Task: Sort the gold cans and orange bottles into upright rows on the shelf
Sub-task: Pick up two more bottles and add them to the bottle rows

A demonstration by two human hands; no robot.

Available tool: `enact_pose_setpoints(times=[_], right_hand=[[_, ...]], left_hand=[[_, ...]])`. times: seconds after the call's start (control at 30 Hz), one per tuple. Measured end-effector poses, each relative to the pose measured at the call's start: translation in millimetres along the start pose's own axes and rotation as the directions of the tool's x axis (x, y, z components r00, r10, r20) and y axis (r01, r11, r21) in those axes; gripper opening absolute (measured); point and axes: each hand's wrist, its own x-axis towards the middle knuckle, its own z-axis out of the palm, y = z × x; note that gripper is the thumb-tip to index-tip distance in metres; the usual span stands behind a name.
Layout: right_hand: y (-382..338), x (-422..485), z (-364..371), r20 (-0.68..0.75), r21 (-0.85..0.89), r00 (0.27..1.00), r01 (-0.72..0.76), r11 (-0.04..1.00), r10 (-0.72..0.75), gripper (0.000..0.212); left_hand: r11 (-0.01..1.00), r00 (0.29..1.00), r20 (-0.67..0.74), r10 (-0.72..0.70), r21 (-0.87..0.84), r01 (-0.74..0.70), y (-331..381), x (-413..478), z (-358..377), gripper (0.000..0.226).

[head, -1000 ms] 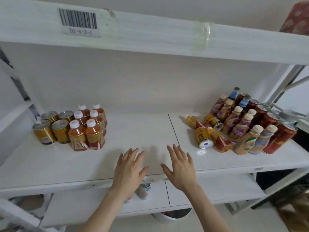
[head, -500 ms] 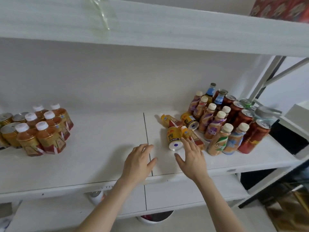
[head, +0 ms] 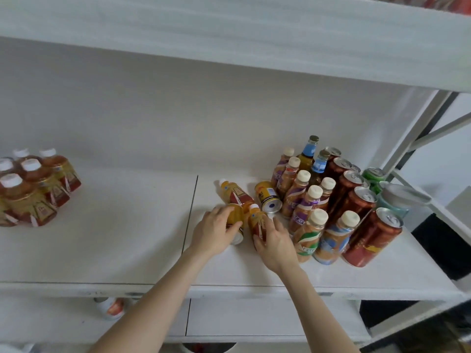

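On the white shelf (head: 102,250), near its middle seam, two gold cans and two orange bottles lie on their sides. My left hand (head: 215,231) closes over the nearer gold can (head: 235,216). My right hand (head: 274,242) wraps the nearer orange bottle (head: 256,221) just to its right. Behind them lie a second orange bottle (head: 234,193) and a second gold can (head: 267,196), both untouched. At the far left, several orange bottles (head: 33,189) with white caps stand upright in rows.
Right of my hands stands a tight cluster of coffee bottles (head: 309,230), red cans (head: 369,238), blue-labelled glass bottles (head: 308,154) and green cans (head: 373,174). The upper shelf board (head: 229,34) overhangs. A lower shelf holds a small bottle (head: 113,308).
The view has swung right, so the left rows slid toward the frame edge. Both hands moved forward and right from the shelf's front onto the lying can and bottle, and closed on them.
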Motion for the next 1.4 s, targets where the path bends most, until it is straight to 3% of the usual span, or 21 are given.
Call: enact_pose_setpoints(times=[0.17,0.27,0.47,0.6,0.77,0.87,0.97,1.07,1.23,1.4], right_hand=[[12.6,20.7,7.1,0.088,0.055,0.994,-0.064,0.996,0.059,0.055],[13.6,29.9,7.1,0.110,0.060,0.991,-0.085,0.995,0.078,0.057],[12.8,40.3,3.8,0.139,0.074,0.978,-0.164,0.984,0.153,0.062],[12.4,37.1,7.3,0.087,0.084,0.982,-0.175,0.981,0.167,0.057],[6.8,30.6,9.4,0.005,0.169,0.976,-0.215,0.962,0.217,0.056],[2.6,29.1,11.9,-0.050,0.270,0.970,-0.218,0.938,0.240,0.067],[0.2,28.5,18.0,-0.095,0.444,0.969,-0.164,0.881,0.228,0.090],[-1.1,25.7,25.0,-0.162,0.558,0.968,-0.069,0.827,0.190,0.089],[3.9,16.9,30.1,-0.198,0.587,0.959,-0.048,0.808,0.201,0.072],[8.1,2.3,35.4,-0.177,0.601,0.953,-0.095,0.794,0.248,0.071]], left_hand=[[0.958,0.978,0.047,-0.202,-0.198,0.207,-2.1,57.1,10.7,0.050],[0.866,0.936,0.118,-0.333,-0.354,0.353,-4.3,89.5,14.8,0.051],[0.692,0.844,0.203,-0.495,-0.495,0.525,-21.2,136.9,28.5,0.059],[0.629,0.817,0.194,-0.543,-0.550,0.549,-27.2,154.3,38.0,0.077],[0.468,0.800,0.244,-0.548,-0.704,0.535,-43.6,164.2,47.0,0.099],[0.508,0.829,0.181,-0.529,-0.715,0.481,-34.8,154.6,35.2,0.079],[0.697,0.899,0.009,-0.437,-0.628,0.346,-27.2,144.7,17.7,0.049],[0.847,0.928,-0.168,-0.333,-0.485,0.216,-37.1,134.0,9.3,0.060],[0.804,0.923,-0.116,-0.367,-0.538,0.252,-58.4,106.6,0.1,0.066],[0.807,0.928,-0.095,-0.360,-0.530,0.259,-70.3,77.3,-13.7,0.063]])
